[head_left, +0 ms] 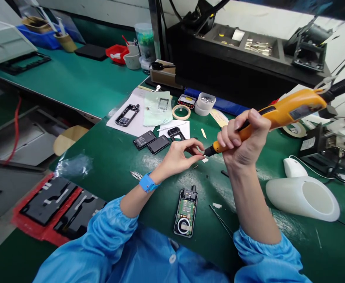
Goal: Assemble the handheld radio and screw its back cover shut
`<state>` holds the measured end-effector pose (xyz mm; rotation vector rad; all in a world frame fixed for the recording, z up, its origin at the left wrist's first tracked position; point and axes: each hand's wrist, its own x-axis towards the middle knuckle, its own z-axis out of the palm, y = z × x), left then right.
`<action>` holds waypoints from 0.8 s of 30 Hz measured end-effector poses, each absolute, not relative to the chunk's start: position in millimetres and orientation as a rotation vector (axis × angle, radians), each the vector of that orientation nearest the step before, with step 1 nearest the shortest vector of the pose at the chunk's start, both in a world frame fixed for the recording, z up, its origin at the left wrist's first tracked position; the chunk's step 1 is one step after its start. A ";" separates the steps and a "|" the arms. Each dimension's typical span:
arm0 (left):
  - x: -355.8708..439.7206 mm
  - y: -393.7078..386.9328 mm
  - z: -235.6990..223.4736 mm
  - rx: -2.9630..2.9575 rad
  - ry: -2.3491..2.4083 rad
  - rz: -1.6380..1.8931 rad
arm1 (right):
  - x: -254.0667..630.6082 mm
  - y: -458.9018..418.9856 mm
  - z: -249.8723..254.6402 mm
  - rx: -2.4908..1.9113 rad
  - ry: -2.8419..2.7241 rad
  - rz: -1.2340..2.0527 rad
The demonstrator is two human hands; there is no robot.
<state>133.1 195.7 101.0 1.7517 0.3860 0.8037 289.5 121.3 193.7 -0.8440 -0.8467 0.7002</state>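
My right hand (pixel 247 139) is wrapped round an orange electric screwdriver (pixel 290 108), which is tilted with its black nose down and to the left. At that nose, the thumb and fingers of my left hand (pixel 182 155) are pinched together; what is between them is too small to make out. Below the hands an opened handset (pixel 186 212) lies on the green table, its circuit board showing. Tweezers (pixel 221 221) rest to the right of it. Beyond my left hand are two dark battery-like blocks (pixel 158 144) and a black frame (pixel 176 133).
A handset front housing (pixel 127 115) lies on white paper at the back left. Near it are a tape roll (pixel 181 112) and a white pot of small metal parts (pixel 204 103). A white cylinder (pixel 302 197) lies at the right. Red-wrapped dark panels (pixel 47 200) sit at the lower left.
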 end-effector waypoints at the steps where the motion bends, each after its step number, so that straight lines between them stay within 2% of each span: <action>1: 132.3 197.0 101.6 1.750 0.355 0.788 | 289.9 121.5 193.7 -0.834 -0.856 0.718; 7: 126.2 204.0 103.7 1.936 0.385 0.658 | 295.9 126.6 186.3 -0.921 -0.821 0.727; 13: 121.5 218.3 93.4 2.562 0.759 0.666 | 307.4 147.7 151.3 -1.226 -0.739 0.420; 24: 120.0 222.6 76.8 2.697 0.727 0.538 | 320.4 157.8 126.1 -1.326 -0.725 0.337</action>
